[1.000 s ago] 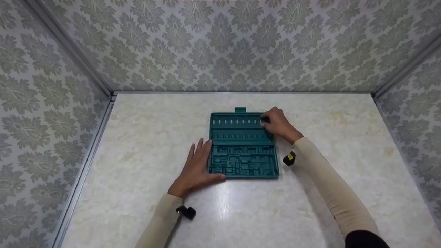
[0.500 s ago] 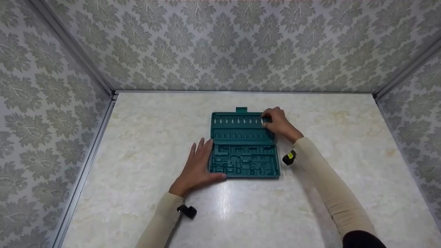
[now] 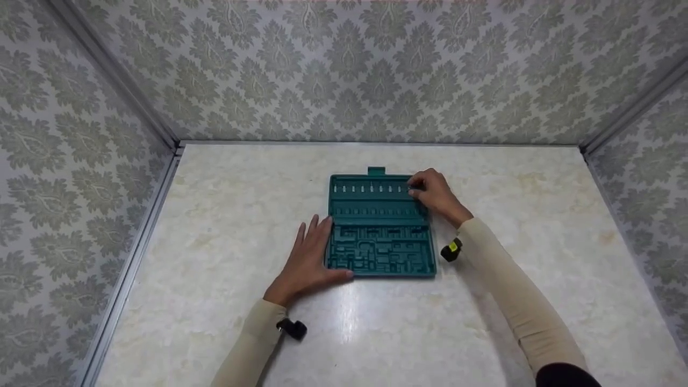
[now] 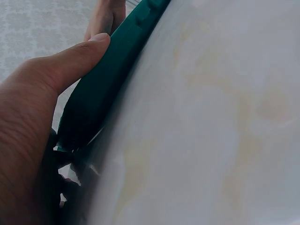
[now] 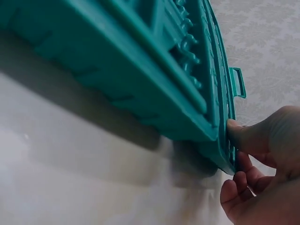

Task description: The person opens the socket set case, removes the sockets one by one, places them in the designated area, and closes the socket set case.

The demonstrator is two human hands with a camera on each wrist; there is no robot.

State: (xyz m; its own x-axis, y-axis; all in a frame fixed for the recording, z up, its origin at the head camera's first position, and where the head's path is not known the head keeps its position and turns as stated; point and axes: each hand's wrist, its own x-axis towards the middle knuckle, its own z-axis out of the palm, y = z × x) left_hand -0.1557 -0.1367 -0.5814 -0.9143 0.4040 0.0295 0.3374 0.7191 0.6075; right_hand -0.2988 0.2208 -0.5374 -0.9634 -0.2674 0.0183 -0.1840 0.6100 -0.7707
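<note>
A green plastic tool case lies unfolded on the table. Along the far part of its lid runs a row of several small silver pieces, too small to name closer. My left hand rests against the case's left side with its fingers straight, the thumb on the near edge. At the far right corner my right hand has thumb and index finger together over the row's last silver piece, pinching it. In the right wrist view the thumb reaches inside the lid's rim, which hides its tip and the piece.
The near half of the case holds moulded recesses. A latch tab sticks out at the far edge. Marbled table surface surrounds the case, with patterned wall panels behind and at both sides.
The right hand has shifted very slightly toward the near side, and its fingers cover more of the last silver piece. The left hand and case stay in place.
</note>
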